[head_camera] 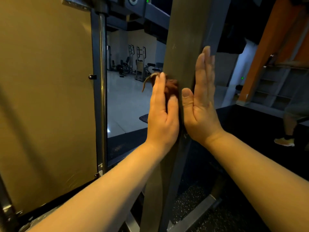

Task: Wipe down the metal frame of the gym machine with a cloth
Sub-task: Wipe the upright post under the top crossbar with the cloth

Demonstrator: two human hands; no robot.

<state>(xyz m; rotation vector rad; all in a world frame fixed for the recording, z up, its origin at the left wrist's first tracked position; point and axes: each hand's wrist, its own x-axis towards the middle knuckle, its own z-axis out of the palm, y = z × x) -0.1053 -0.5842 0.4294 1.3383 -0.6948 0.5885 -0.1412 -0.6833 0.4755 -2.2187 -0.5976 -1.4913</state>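
A broad tan shield panel [46, 97] fills the left of the view, its dark frame edge running beside a chrome guide rod [102, 97] that stands upright just to its right. In the middle rises the machine's grey metal upright [182, 39], a flat-sided post running from the top of the view down to the near bottom. Black speckled rubber flooring [250, 131] lies to the right and below, and an orange column [267, 47] slants up at the far right. Both bare forearms reach in from the near edge. The right hand [200, 101] lies flat and fully open against the post's right side, fingers straight and pointing up, thumb resting on the front face; it holds nothing. The left hand [163, 118], fingers also straight, presses a reddish-brown cloth [171, 87] against the post's left edge, a loose corner of it sticking out to the left. Other gym machines [140, 64] stand far off on a pale floor, and another person's yellow shoe [284, 141] shows at the right.
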